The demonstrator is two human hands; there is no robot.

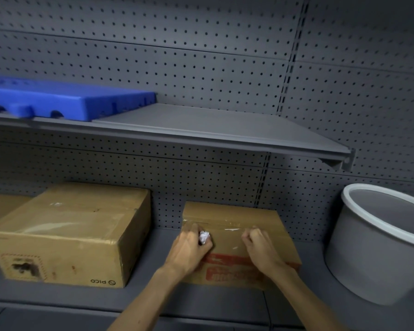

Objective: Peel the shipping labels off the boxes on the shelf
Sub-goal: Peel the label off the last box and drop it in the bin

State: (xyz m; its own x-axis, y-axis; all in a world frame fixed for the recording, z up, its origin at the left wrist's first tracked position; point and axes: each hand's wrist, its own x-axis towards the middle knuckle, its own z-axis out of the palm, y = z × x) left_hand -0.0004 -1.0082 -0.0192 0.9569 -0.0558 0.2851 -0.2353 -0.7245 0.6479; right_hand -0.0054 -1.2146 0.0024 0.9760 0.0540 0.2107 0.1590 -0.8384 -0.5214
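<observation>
On the small cardboard box point(234, 237) mid-shelf, the left hand point(191, 249) pinches a crumpled label scrap point(204, 237) while the right hand point(261, 244), fingers curled, picks at the tape point(225, 225); brittle paper may tear, leaving bits stuck.

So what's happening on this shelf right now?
A person is working on the small cardboard box on the lower shelf. The left hand holds a crumpled white paper wad; the right hand picks at the box's taped top. A bigger box and a grey bin flank it.
</observation>
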